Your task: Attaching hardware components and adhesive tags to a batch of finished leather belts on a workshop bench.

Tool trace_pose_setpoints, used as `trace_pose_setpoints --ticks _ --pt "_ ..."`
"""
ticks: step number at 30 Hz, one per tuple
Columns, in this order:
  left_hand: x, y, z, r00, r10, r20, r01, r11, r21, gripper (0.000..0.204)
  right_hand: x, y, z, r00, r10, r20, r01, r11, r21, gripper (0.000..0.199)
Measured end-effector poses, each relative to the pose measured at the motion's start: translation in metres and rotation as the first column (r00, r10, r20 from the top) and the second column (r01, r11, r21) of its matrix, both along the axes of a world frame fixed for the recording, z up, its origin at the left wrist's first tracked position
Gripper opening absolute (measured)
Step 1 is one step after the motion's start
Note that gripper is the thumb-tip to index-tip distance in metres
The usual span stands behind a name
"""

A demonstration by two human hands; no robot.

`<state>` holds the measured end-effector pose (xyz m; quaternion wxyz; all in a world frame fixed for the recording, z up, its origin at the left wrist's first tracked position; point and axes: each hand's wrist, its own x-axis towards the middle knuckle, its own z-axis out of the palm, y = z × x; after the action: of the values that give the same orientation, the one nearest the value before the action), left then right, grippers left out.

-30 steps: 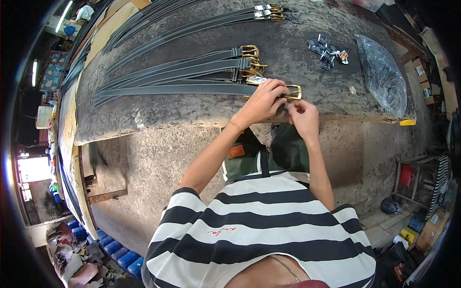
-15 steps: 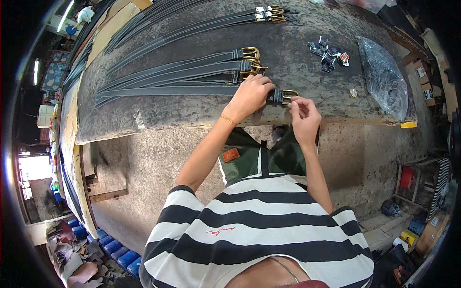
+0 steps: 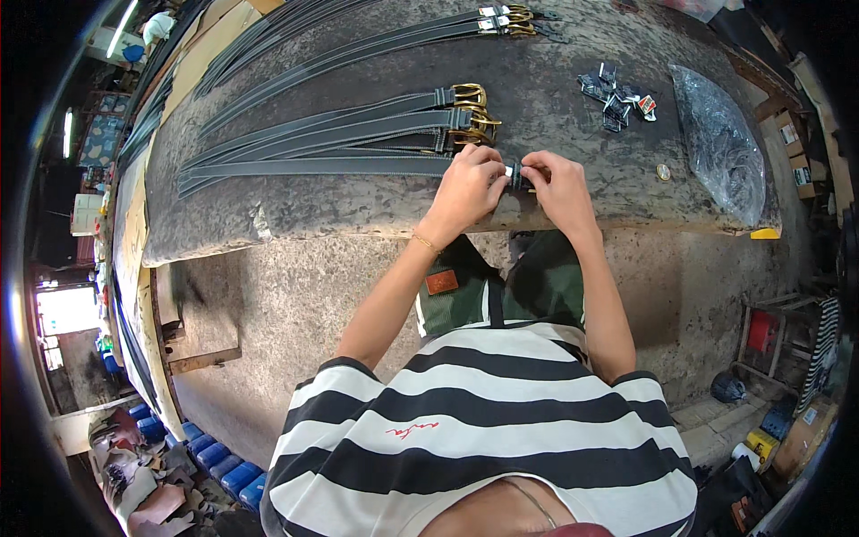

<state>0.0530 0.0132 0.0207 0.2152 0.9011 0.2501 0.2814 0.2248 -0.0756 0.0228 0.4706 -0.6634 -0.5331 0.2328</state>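
A dark grey belt (image 3: 322, 166) with pale edge stitching lies along the near side of the worktable. My left hand (image 3: 467, 186) is closed on it near its buckle end. Against that same end my right hand (image 3: 560, 190) is closed, its thumb and fingers pinching the loop area and covering most of the buckle. Between my hands shows a small white tag (image 3: 509, 173). Just beyond my left hand lie several more grey belts (image 3: 376, 128), their brass buckles (image 3: 472, 118) bunched together.
At the back, more belts (image 3: 394, 38) carry white tags by their buckles. Right of my hands are a pile of small dark tags (image 3: 616, 100), a small round gold-rimmed piece (image 3: 663, 172) and a clear plastic bag (image 3: 720, 148). The worktable's front edge (image 3: 358, 234) runs just before me.
My right hand has moved up and left onto the belt's end, covering the brass buckle that showed before. A white tag now shows between my hands.
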Motion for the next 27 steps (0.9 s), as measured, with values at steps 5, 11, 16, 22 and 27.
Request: trace_pose_setpoints --ticks 5,11,16,22,27 --pt "0.004 -0.002 -0.009 1.000 0.016 -0.013 -0.015 0.998 0.066 0.007 -0.002 0.000 -0.002 0.997 0.041 0.064 -0.040 0.999 -0.019 0.014" --pt "0.008 -0.003 -0.018 0.998 0.049 0.029 -0.051 0.997 0.063 0.006 -0.005 0.001 -0.001 1.000 0.024 -0.016 -0.025 0.999 -0.042 0.018" --pt "0.008 -0.002 -0.020 0.998 0.060 0.036 -0.061 0.998 0.024 0.004 -0.002 0.004 0.007 0.996 0.068 -0.052 -0.070 0.997 -0.043 0.026" --pt "0.004 0.002 -0.011 0.997 0.005 -0.071 0.001 0.996 0.088 0.010 -0.001 0.006 -0.001 0.993 0.108 0.036 -0.108 0.994 -0.019 0.026" --pt "0.003 0.013 0.000 0.970 -0.101 -0.221 0.133 0.982 0.136 0.012 -0.003 0.000 -0.012 0.995 0.037 -0.092 -0.036 0.999 0.009 0.020"
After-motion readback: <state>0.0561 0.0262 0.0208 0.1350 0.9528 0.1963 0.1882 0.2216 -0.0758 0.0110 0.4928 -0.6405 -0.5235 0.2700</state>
